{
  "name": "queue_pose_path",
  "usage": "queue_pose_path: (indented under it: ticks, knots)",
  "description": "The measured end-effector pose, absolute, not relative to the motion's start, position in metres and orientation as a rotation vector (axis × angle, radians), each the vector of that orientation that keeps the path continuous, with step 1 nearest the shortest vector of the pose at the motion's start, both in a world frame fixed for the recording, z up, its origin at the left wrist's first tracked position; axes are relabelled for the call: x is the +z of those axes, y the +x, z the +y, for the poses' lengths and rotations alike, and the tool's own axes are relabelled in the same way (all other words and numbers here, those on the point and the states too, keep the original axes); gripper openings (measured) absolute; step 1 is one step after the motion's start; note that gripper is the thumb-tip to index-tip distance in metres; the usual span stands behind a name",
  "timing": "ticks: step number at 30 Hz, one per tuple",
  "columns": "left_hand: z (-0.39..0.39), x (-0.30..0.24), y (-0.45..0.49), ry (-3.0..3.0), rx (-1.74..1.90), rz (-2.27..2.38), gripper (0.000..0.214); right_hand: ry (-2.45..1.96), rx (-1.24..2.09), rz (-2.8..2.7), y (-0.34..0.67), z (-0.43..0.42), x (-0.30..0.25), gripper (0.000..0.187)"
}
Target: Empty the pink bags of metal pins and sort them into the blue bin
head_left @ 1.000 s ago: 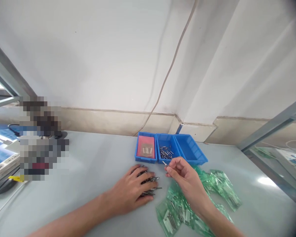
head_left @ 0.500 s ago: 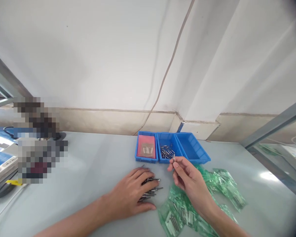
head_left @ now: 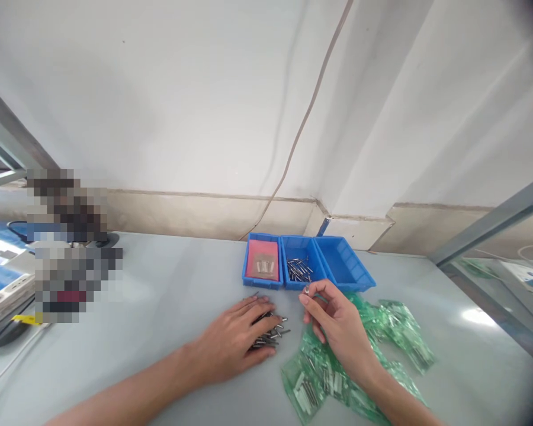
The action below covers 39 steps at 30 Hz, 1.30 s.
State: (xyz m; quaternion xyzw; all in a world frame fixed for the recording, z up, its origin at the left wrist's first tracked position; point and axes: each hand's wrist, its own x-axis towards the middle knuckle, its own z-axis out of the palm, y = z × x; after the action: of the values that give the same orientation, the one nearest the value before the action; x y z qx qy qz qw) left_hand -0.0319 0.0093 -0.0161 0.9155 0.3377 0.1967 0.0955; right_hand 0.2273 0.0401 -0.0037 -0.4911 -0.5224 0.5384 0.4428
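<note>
My left hand (head_left: 237,331) rests with spread fingers over a pile of thin dark metal pins (head_left: 270,336) on the table, covering part of it. My right hand (head_left: 335,316) is closed in a pinch, thumb against index finger, on a small metal pin (head_left: 306,290) that shows only at its tip. Just beyond that hand is the middle blue bin (head_left: 317,275), which holds several similar pins (head_left: 298,270). Below and to the right of the hand lie green plastic bags (head_left: 302,393) with metal pins and white pieces inside.
The left blue bin (head_left: 246,266) holds a pink sheet (head_left: 262,245) and a small clear bag of pieces (head_left: 265,267). A right blue bin (head_left: 344,260) adjoins the middle one. Cables and a power strip (head_left: 15,293) lie far left; a metal frame post (head_left: 493,228) stands right.
My right hand has drawn slightly left and down, still pinching the small pin. My left hand stays over the pile, and the whole view has shifted a little.
</note>
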Motion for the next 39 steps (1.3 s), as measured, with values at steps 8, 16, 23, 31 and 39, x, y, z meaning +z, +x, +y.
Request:
queue_pose_path:
  ticks: [8, 16, 23, 31, 39]
  knots:
    - [0.008, -0.02, -0.032, 2.725, 0.635, 1.01, 0.041, -1.161, 1.374, -1.244, 0.226, 0.039, 0.007, 0.043]
    - [0.011, -0.02, -0.034, 2.724, 0.643, 1.014, 0.044, -1.22, 1.131, -1.419, 0.226, 0.039, 0.004, 0.039]
    - [0.013, -0.021, -0.036, 2.734, 0.645, 0.987, 0.043, -1.196, 1.136, -1.486, 0.226, 0.037, 0.003, 0.036]
    - [0.013, -0.022, -0.036, 2.72, 0.673, 0.987, 0.042, -1.105, 1.37, -1.374, 0.225, 0.037, 0.002, 0.045]
    - [0.012, -0.017, -0.034, 2.689, 0.644, 0.992, 0.04, -1.105, 1.201, -1.473, 0.224, 0.031, 0.003, 0.032]
